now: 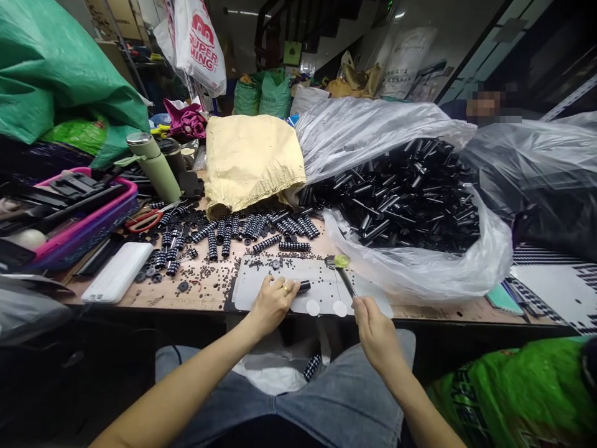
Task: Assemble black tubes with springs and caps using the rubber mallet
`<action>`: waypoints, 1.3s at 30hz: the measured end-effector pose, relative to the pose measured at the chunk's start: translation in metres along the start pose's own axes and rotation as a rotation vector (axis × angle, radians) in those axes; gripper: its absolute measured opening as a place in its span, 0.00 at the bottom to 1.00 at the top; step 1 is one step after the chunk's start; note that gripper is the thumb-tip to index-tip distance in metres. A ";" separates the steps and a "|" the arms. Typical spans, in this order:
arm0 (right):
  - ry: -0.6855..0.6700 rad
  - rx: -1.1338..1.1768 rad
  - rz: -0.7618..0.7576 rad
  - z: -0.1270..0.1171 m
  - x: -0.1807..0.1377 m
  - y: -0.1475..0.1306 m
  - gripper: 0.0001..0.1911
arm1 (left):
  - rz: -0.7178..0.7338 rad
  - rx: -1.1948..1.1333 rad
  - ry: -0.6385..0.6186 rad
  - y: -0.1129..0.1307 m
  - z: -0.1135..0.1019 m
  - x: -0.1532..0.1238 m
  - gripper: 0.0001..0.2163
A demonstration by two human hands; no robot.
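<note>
My left hand is closed round a short black tube, pressing it against a white board at the table's front edge. Only one end of the tube shows past my fingers. In my right hand is the handle of a small hammer. Its yellow-green head is over the back part of the board, to the right of the tube and apart from it. Small black rings lie scattered left of the board. Behind it lie several black-and-white patterned rollers.
A plastic bag full of black tubes lies behind my right hand. A yellow sack stands at the back. On the left are a pink-rimmed basket, scissors, a white power bank and a green bottle. A person is at right.
</note>
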State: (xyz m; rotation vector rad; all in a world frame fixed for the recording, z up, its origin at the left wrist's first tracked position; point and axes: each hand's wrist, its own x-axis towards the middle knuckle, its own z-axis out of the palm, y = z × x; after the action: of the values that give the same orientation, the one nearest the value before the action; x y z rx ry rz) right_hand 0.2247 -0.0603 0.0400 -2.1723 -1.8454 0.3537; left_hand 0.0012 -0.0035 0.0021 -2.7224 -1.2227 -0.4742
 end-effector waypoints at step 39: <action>0.135 -0.346 -0.102 0.012 0.087 -0.018 0.16 | -0.034 -0.393 -0.718 0.112 0.072 -0.026 0.08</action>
State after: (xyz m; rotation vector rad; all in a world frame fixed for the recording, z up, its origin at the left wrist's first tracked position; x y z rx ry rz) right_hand 0.2177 0.0286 0.0342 -2.2347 -2.0535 -0.1421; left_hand 0.0855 -0.0800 -0.0727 -3.3607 -1.4297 0.3505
